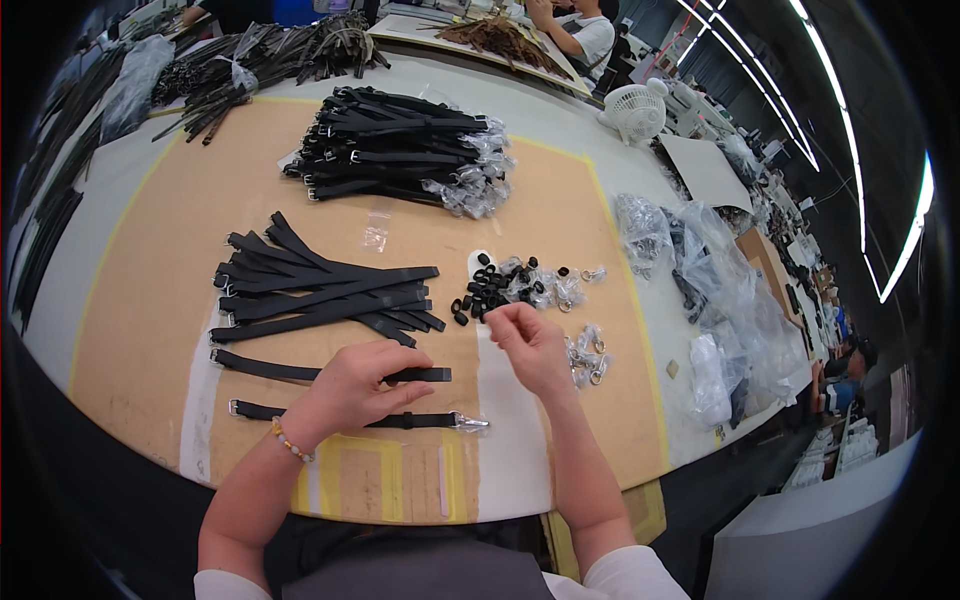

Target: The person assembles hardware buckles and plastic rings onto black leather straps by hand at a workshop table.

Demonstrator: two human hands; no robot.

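My left hand (358,388) is closed round a black strap (268,369), whose plain end sticks out past my fingers to the right. Its buckle end lies to the left on the tan board. My right hand (537,352) is pinched beside a heap of small black loops (490,288); whatever its fingertips hold is hidden. Nearer to me, a second strap (428,421) lies flat, with a silver clip (470,422) at its right end and a buckle at its left. Beyond my left hand, several buckled straps (320,285) are fanned out in a loose pile.
Plastic-wrapped metal rings (588,355) lie right of my right hand. Farther back sits a thick stack of straps (400,140) with wrapped ends. Clear plastic bags (735,290) crowd the table's right side, near a white fan (636,110). Another person (590,40) sits across the table.
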